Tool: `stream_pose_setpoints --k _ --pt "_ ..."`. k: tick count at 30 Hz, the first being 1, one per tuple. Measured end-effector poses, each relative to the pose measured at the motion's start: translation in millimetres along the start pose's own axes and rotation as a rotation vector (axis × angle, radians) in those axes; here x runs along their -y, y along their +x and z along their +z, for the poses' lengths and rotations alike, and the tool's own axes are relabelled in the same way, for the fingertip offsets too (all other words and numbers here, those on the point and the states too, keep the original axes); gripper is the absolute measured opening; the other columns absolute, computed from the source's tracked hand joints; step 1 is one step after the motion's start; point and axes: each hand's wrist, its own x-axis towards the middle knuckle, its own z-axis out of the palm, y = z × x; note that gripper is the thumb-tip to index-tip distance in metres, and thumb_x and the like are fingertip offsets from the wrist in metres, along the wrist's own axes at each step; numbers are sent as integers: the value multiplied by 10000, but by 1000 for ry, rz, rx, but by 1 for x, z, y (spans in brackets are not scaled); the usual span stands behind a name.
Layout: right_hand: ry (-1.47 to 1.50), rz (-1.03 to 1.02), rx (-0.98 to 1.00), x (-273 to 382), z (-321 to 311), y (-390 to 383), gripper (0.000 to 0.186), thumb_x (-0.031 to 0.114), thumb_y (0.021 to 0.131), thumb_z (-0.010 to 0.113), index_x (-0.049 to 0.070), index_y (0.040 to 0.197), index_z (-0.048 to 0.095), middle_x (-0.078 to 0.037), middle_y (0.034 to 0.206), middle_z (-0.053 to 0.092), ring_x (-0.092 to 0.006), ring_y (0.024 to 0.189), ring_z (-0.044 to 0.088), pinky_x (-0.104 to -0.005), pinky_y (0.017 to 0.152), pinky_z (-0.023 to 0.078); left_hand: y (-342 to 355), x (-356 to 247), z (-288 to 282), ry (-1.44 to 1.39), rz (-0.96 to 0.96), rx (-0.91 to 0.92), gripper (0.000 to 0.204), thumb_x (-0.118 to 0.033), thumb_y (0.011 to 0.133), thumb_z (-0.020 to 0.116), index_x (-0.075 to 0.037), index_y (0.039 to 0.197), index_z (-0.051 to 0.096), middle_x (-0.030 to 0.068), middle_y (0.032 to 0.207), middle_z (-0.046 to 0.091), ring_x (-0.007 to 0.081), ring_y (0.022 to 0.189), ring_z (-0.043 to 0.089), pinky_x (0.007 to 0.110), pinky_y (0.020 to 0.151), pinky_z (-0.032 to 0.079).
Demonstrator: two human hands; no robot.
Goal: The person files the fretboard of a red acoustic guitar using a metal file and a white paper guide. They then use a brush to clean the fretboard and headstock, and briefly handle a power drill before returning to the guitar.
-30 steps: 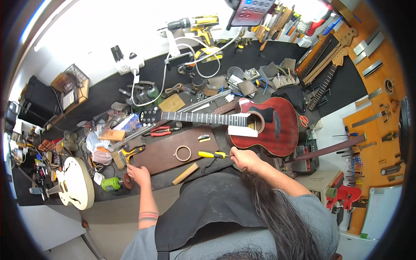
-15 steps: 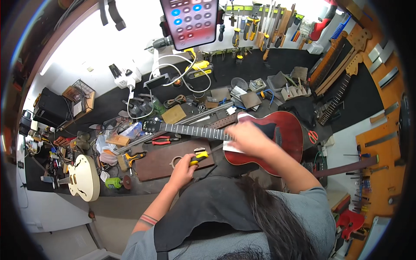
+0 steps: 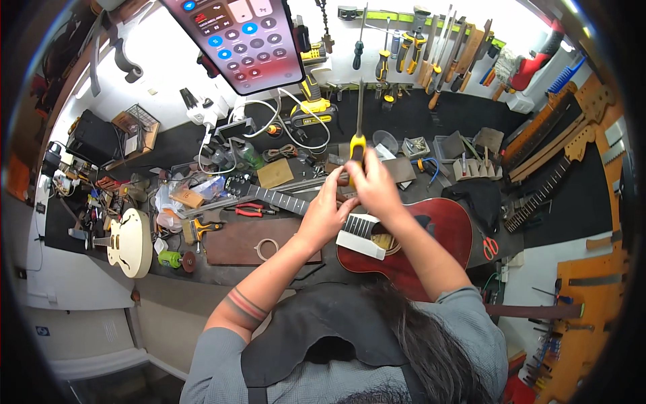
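Note:
Both my hands meet above the neck of a red acoustic guitar. A screwdriver with a yellow and black handle stands upright between them, its long thin shaft pointing up. My right hand wraps round the handle. Close against it, my left hand has its fingers raised beside the lower handle; part of its grip is hidden. Below the hands, a white strip lies over the end of the fretboard by the soundhole. A brown board with a tape roll lies left of the guitar.
Red pliers, a brush, a green rotary tool and a cream guitar body lie to the left. Red scissors lie right of the guitar. A phone hangs in front, with a yellow drill behind.
My left hand has lifted off the brown board with the yellow-handled tool, uncovering the tape roll. My right hand has moved left off the guitar top to meet it. My view has shifted.

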Motion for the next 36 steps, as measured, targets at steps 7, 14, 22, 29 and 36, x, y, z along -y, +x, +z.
stream_pose_setpoints --k 7,14,22,29,36 --pt "83 -312 -87 37 -32 66 325 286 1063 777 5 1142 635 -90 950 642 -177 836 611 -378 775 534 -3 -11 0 59 -21 -88 844 -167 1043 792 -40 1725 312 230 1534 612 323 1309 727 450 1072 604" --pt "322 -211 393 27 -22 38 228 178 1080 750 -4 1199 683 -37 1042 675 -103 968 633 -315 864 556 21 -12 -1 -55 -25 -244 575 -110 1066 723 -37 1570 455 196 1212 761 342 1053 796 450 920 612" --pt "-733 -920 -736 65 -123 226 369 313 1094 692 62 1363 708 -100 883 783 -306 833 783 -449 758 624 0 1 24 -223 -75 -195 466 -132 1094 739 -50 1480 489 75 1033 713 193 868 694 371 811 573" --pt "-892 -835 -645 65 -135 246 204 259 1088 651 93 1192 710 -93 888 790 -298 813 786 -429 735 622 -7 1 25 -157 18 -136 419 -62 1104 700 -54 1459 477 42 1110 653 123 897 630 305 815 554" --pt "-253 -606 -398 51 -114 134 135 155 1156 604 58 1111 686 -68 688 608 -186 601 620 -370 581 470 -34 30 18 -273 -85 -200 439 -112 1086 742 -44 1454 513 65 1115 698 184 940 687 367 866 576"
